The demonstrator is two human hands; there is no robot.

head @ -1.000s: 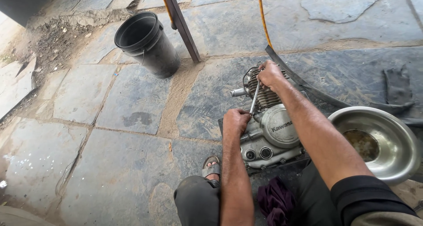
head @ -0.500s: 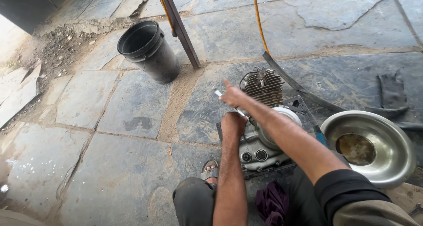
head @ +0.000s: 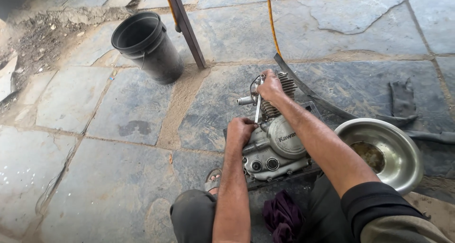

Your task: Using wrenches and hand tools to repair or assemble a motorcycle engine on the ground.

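Engine: grey cast metal, finned cylinder, smooth rounded side cover; it sits on the stone floor between our knees, beside a steel bowl and near a black bucket. We judge it heavy, rigid, greasy, best gripped at the casing edges. Our left hand is fisted on the casing; our right hand pinches a slim metal tool at the fins.

black bucket; silver-grey engine; shiny steel bowl; purple rag
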